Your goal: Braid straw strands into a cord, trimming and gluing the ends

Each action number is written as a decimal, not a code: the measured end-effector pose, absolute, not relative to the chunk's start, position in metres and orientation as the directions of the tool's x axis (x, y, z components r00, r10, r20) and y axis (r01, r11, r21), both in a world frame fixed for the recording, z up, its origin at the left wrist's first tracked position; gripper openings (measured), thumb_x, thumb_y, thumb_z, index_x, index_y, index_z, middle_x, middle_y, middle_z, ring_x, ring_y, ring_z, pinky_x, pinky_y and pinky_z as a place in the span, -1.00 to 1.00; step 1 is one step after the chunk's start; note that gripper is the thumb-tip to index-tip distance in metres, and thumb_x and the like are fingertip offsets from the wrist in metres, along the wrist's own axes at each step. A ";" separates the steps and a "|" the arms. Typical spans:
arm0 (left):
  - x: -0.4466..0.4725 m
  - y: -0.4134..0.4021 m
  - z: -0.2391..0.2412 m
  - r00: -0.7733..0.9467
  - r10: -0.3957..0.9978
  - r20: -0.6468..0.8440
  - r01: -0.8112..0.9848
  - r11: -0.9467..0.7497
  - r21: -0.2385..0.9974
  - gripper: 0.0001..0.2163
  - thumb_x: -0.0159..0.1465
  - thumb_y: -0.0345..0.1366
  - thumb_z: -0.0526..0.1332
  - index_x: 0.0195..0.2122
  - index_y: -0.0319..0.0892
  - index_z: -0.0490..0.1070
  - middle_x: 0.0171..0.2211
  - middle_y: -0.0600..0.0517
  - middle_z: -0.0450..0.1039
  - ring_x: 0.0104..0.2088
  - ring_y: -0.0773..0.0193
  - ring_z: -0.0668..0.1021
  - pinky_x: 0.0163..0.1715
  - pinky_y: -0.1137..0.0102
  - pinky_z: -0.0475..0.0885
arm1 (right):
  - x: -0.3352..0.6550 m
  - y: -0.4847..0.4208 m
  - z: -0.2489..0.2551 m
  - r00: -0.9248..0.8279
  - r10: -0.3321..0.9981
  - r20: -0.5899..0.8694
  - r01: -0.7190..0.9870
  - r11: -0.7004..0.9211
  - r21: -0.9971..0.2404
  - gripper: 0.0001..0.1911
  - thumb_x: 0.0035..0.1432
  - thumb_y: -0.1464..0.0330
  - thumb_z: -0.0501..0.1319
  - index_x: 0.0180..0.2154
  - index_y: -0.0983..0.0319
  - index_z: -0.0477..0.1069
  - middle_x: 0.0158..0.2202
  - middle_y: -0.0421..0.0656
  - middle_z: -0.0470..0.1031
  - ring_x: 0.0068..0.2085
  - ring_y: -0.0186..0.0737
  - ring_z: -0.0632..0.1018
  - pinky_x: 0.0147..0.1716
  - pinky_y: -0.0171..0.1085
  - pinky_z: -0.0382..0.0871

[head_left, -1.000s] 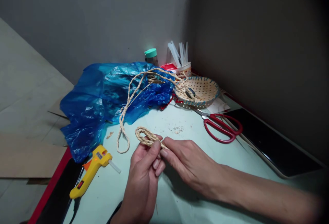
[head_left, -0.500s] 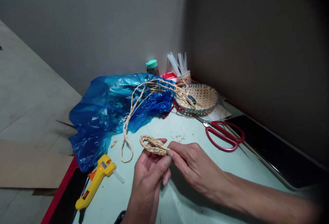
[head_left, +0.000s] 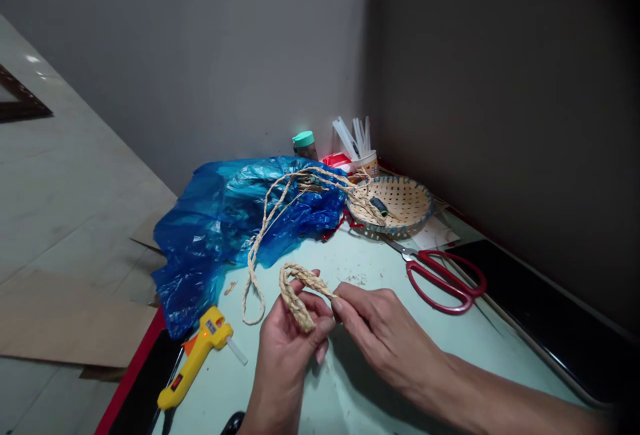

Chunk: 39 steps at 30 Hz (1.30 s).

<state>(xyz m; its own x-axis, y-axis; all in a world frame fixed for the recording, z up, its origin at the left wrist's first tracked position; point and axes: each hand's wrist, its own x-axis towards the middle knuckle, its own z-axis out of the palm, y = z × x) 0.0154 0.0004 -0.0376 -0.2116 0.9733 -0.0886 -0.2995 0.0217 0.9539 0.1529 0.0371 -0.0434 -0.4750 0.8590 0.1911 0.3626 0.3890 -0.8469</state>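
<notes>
A short braided straw cord (head_left: 295, 302) bends into an open loop between my hands. My left hand (head_left: 295, 342) holds one end of it, the thumb pressing that end against the fingers. With thumb and forefinger, my right hand (head_left: 370, 322) pinches the cord's other, thinner end. Beyond my left hand, a longer, paler braided cord (head_left: 254, 255) trails over the blue plastic bag (head_left: 210, 222) and ends in a loop on the table. To the left lies a yellow glue gun (head_left: 195, 362) with a clear glue stick (head_left: 237, 351) beside its head.
Red-handled scissors (head_left: 443, 282) lie right of my hands, by a dark flat panel (head_left: 540, 308). A woven basket (head_left: 407, 202) holds cord ends and a dark spool (head_left: 379, 206). Behind stand a cup (head_left: 369, 163) of glue sticks and a green-lidded jar (head_left: 305, 145). Walls close off the back and right.
The short cord's two ends have come apart: the left-hand end now tilts down toward my palm, and the loop is wider. The whole view has shifted slightly.
</notes>
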 end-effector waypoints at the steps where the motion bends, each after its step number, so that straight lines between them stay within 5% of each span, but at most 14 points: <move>1: 0.015 0.001 -0.037 -0.231 0.969 -0.091 -0.298 0.018 0.954 -0.60 0.05 -0.32 0.45 -0.07 -0.20 0.45 -0.46 0.11 0.41 -0.60 0.49 0.32 -0.67 0.61 0.27 | 0.153 0.037 -0.042 -0.475 0.861 0.180 0.362 0.379 -0.852 -0.68 0.35 0.30 -0.08 -0.48 0.19 0.16 -0.57 -0.29 0.20 -0.53 -0.34 0.21 -0.46 -0.28 0.01; 7: -0.001 0.007 -0.030 -0.421 0.906 0.039 -0.159 -0.116 0.980 -0.59 0.09 -0.27 0.43 -0.01 -0.08 0.48 -0.31 0.07 0.44 -0.50 0.44 0.38 -0.60 0.59 0.32 | 0.152 0.034 -0.038 -0.490 0.864 0.115 0.387 0.334 -0.860 -0.64 0.36 0.26 -0.10 -0.50 0.19 0.14 -0.57 -0.28 0.21 -0.51 -0.31 0.25 -0.45 -0.27 0.03; 12: -0.015 0.009 -0.032 -0.472 0.855 0.214 0.045 -0.219 0.975 -0.76 0.13 -0.20 0.41 -0.16 -0.07 0.58 -0.23 0.06 0.49 -0.42 0.42 0.43 -0.41 0.55 0.37 | 0.153 0.030 -0.038 -0.535 0.838 0.109 0.370 0.348 -0.861 -0.63 0.37 0.27 -0.11 -0.51 0.19 0.12 -0.59 -0.30 0.18 -0.53 -0.33 0.23 -0.46 -0.28 0.02; 24: -0.019 0.018 -0.027 -0.538 0.840 0.069 -0.221 -0.219 0.950 -0.79 0.14 -0.14 0.39 -0.45 -0.19 0.56 -0.44 0.08 0.48 -0.36 0.36 0.44 -0.28 0.50 0.35 | 0.150 0.021 -0.041 -0.621 0.774 0.129 0.314 0.395 -0.863 -0.62 0.37 0.24 -0.09 -0.52 0.18 0.07 -0.62 -0.32 0.08 -0.58 -0.36 0.16 -0.53 -0.29 -0.02; 39: -0.010 0.015 -0.030 -0.452 0.892 -0.002 -0.334 -0.167 0.928 -0.77 0.30 -0.15 0.23 -0.40 -0.19 0.37 -0.47 0.12 0.32 -0.44 0.40 0.39 -0.36 0.50 0.35 | 0.145 0.014 -0.056 -0.700 0.713 -0.037 0.450 0.400 -0.799 -0.61 0.39 0.15 -0.16 -0.45 0.16 0.11 -0.56 -0.28 0.17 -0.55 -0.32 0.17 -0.51 -0.29 0.03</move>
<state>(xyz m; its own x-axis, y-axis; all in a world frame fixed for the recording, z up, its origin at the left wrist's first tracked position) -0.0098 0.0149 -0.0299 -0.4521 0.8920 -0.0021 -0.3343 -0.1672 0.9275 0.1452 0.0143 -0.0562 -0.7003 0.7128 -0.0374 0.4496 0.3998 -0.7987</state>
